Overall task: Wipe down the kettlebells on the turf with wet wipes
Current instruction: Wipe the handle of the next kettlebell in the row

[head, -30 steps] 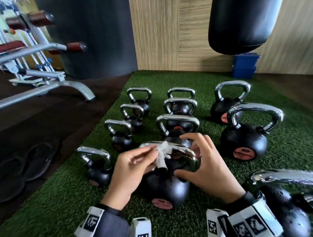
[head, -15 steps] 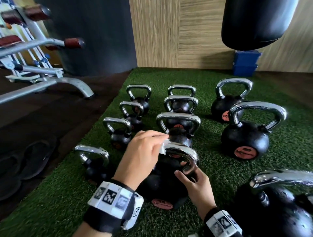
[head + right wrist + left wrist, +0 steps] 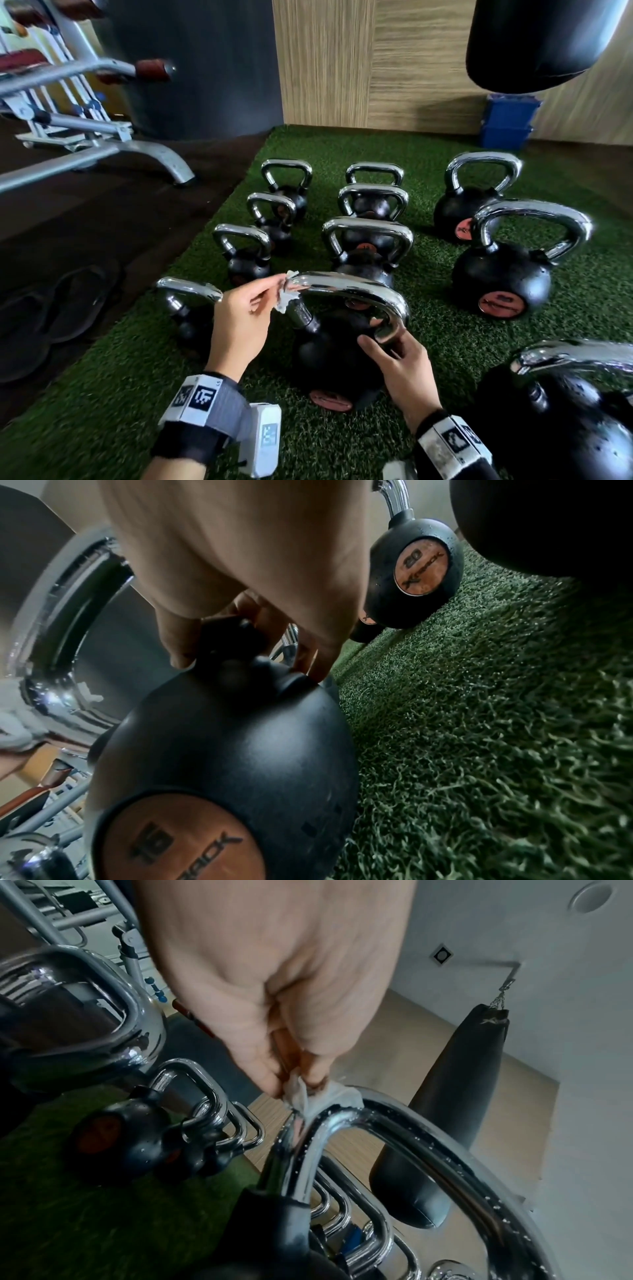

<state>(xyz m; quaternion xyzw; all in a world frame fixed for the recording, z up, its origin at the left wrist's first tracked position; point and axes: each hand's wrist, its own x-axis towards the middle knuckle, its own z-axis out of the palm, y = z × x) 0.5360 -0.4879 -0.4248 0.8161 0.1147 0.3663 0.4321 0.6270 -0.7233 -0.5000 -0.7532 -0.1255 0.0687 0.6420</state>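
Since the earlier frame the left hand (image 3: pixel 245 317) has slid its wet wipe (image 3: pixel 286 296) to the handle's left bend, fingers pinching it; the right hand (image 3: pixel 399 363) is gripping the handle's base. The black kettlebell (image 3: pixel 329 353), chrome-handled, is standing among eleven on green turf (image 3: pixel 445 346) by wood-panelled walls.

The kettlebells (image 3: pixel 501 274) stand in rows on the turf (image 3: pixel 428 346), handles up. The nearest kettlebell (image 3: pixel 337 346) sits between the left hand (image 3: pixel 245 322) and right hand (image 3: pixel 399 363). A weight bench (image 3: pixel 96 150) stands on the floor to the left, sandals (image 3: pixel 65 305) nearer. A punching bag (image 3: pixel 544 41) hangs behind right, above a crate (image 3: pixel 507 121).
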